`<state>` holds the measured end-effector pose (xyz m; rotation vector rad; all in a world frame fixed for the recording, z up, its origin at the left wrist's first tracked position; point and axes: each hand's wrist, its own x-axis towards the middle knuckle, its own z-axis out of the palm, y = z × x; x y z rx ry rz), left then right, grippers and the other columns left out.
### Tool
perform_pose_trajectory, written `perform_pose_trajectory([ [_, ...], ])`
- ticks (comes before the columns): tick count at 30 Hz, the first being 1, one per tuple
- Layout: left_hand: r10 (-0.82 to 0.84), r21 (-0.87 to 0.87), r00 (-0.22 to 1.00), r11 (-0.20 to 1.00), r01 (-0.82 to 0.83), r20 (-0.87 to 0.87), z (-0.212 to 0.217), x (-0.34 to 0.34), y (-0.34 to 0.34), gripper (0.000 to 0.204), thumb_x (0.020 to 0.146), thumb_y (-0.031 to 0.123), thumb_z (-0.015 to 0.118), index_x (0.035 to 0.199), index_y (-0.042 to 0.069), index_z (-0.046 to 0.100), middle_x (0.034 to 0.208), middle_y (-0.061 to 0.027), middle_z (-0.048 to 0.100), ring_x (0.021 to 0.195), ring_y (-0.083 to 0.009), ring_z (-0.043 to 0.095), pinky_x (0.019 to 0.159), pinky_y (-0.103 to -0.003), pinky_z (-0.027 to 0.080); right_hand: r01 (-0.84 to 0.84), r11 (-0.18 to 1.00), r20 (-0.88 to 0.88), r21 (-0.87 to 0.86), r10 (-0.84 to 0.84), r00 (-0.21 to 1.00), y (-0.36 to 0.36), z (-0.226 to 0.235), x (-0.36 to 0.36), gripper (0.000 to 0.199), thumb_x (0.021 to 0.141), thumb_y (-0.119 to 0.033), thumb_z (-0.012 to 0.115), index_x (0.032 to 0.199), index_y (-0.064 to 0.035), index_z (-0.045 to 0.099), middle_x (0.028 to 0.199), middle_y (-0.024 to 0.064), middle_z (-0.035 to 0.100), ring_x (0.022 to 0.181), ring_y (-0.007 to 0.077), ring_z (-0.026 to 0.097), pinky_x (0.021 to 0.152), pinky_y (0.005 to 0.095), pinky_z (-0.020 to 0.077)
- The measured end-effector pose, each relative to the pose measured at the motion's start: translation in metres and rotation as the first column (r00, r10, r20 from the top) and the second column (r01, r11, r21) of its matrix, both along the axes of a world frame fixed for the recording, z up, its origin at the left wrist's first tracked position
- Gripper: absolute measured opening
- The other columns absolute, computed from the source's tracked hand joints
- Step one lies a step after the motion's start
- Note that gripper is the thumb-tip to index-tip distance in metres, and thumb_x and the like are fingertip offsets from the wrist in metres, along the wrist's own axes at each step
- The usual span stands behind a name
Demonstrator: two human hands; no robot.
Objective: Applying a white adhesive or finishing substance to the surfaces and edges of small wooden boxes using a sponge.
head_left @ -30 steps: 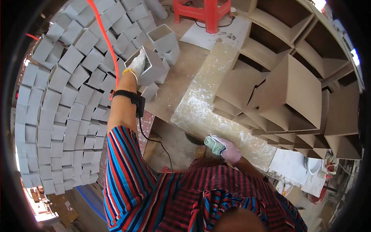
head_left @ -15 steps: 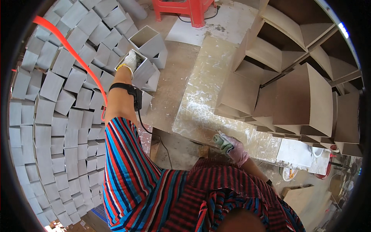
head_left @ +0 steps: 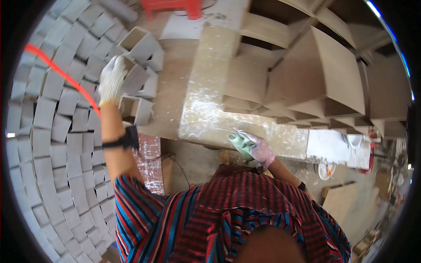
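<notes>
My left hand, in a white knit glove, is closed on the wall of an open grey box at the left of the table. The fingertips go over the box's edge and are partly hidden. More grey boxes stand around it: an open-ended box behind and another open box in front. My right hand, in a thin pinkish glove, grips a bunched green cloth over the near edge of the worktable.
Stacked grey boxes fill the left side, with an orange hose across them. Open brown boxes are piled at the right on the paint-spotted board. A red stool stands at the back. Below right is a white tub.
The view has shifted, so the scene sits further left. My left hand has come from inside a grey box to gripping its wall. My right hand keeps the cloth.
</notes>
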<state>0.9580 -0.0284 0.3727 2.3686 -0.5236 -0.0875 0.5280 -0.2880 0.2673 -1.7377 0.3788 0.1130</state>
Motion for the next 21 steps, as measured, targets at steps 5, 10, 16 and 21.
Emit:
perform_pose_trajectory([
  [5, -0.036, -0.417, 0.987, 0.908, -0.033, -0.156, -0.008, -0.165, -0.01, 0.039, 0.092, 0.016, 0.052, 0.126, -0.001, 0.047, 0.106, -0.009, 0.06, 0.09, -0.015, 0.058, 0.08, -0.027, 0.046, -0.017, 0.984, 0.009, 0.178, 0.015, 1.0, -0.015, 0.007, -0.015, 0.047, 0.08, -0.009, 0.06, 0.126, -0.0072, 0.05, 0.12, 0.0075, 0.058, 0.105, 0.0134, 0.054, 0.094, 0.027, 0.0408],
  [10, -0.336, -0.507, 0.703, 0.861, -0.04, -0.626, -0.046, -0.304, -0.061, 0.04, 0.091, 0.016, 0.053, 0.127, -0.001, 0.046, 0.105, -0.0109, 0.06, 0.09, -0.0163, 0.06, 0.083, -0.03, 0.048, -0.044, 0.994, 0.148, 0.102, 0.029, 0.989, -0.043, 0.03, -0.05, 0.055, 0.075, -0.015, 0.066, 0.128, -0.012, 0.05, 0.119, 0.0074, 0.058, 0.099, 0.013, 0.054, 0.091, 0.0271, 0.0409],
  [16, -0.579, -0.655, 0.358, 0.744, -0.136, -0.732, -0.054, -0.43, -0.156, 0.059, 0.089, 0.019, 0.057, 0.138, 0.001, 0.03, 0.115, -0.0131, 0.054, 0.097, -0.0189, 0.059, 0.083, -0.03, 0.049, -0.002, 0.983, 0.218, 0.182, -0.039, 0.975, -0.092, 0.042, -0.109, 0.057, 0.075, -0.019, 0.069, 0.128, -0.0111, 0.05, 0.115, 0.0078, 0.06, 0.1, 0.0135, 0.055, 0.089, 0.0278, 0.0427],
  [21, -0.576, -0.728, 0.531, 0.675, -0.119, -0.621, -0.056, -0.505, -0.216, 0.059, 0.087, 0.016, 0.06, 0.138, 0.005, 0.032, 0.11, -0.0076, 0.056, 0.097, -0.016, 0.058, 0.081, -0.029, 0.05, -0.061, 0.997, 0.165, -0.039, 0.067, 0.984, -0.133, 0.059, -0.165, 0.056, 0.077, -0.025, 0.067, 0.128, -0.0098, 0.048, 0.108, 0.0095, 0.063, 0.096, 0.017, 0.059, 0.086, 0.0302, 0.0452],
])
